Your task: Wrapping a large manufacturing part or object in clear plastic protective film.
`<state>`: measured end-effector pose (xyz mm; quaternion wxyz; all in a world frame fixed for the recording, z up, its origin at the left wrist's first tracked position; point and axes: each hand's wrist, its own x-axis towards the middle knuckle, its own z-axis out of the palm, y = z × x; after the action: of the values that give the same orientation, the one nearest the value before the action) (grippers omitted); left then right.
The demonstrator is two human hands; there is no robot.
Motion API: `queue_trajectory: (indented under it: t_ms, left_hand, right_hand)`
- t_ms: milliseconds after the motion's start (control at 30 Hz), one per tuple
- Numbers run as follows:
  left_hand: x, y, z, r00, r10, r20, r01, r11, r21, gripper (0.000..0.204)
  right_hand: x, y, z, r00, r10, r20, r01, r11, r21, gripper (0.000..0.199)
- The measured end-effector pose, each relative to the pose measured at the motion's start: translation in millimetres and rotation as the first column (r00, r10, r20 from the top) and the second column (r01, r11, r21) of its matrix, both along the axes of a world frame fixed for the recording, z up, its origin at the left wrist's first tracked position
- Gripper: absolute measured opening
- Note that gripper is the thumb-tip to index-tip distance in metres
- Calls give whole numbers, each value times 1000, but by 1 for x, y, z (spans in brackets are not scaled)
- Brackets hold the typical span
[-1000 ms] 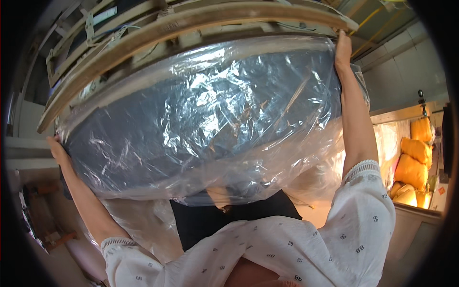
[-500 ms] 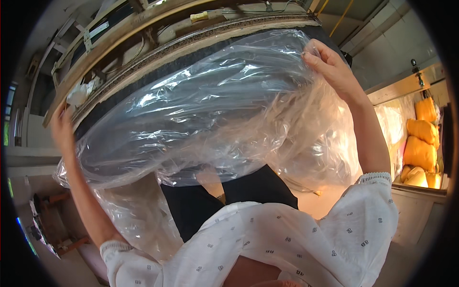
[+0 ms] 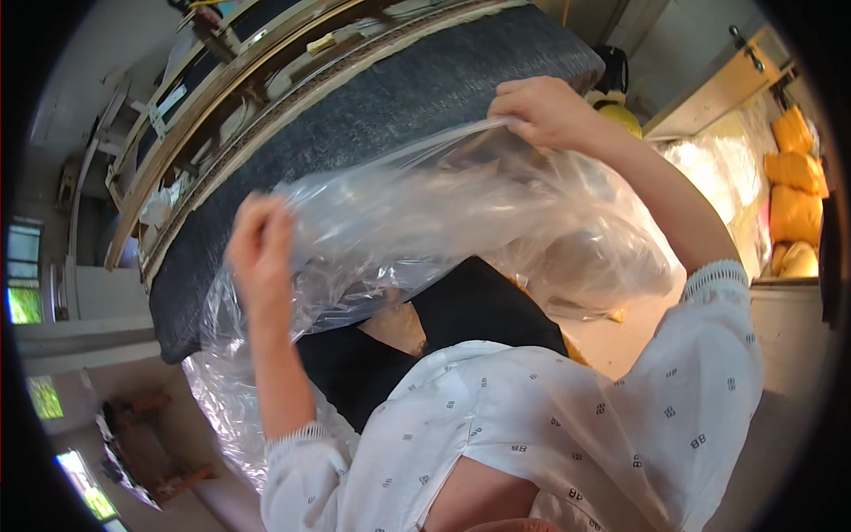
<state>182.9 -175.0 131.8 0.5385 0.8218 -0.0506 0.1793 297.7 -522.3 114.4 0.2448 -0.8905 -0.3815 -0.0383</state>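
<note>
clear plastic bag (image 3: pixel 461 222), crumpled, over dark cushion (image 3: pixel 390 115)

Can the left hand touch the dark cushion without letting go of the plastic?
Probably yes. The left hand grips the clear plastic sheet right in front of the dark grey cushion, and only thin plastic seems to lie between them.

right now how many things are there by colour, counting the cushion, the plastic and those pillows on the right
dark grey cushion: 1
clear plastic sheet: 1, gripped by the left hand and the right hand
yellow-orange pillows: 3 in view
total: 5
</note>
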Motion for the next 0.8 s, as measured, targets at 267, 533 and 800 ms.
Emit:
queue_trajectory:
  t_ms: [267,533,800]
  left_hand:
    - [-269,238,107,410,865,290,-839,232,493,31]
    - [-264,356,103,486,773,408,-765,150,626,35]
    - [-127,394,-5,551,788,275,-655,204,728,35]
  right_hand:
    - [-37,52,-35,996,86,25,-89,960,266,9]
    - [-111,14,-78,552,342,-760,-352,922,159,24]
    - [-189,-216,-102,734,-429,-526,-63,729,-681,28]
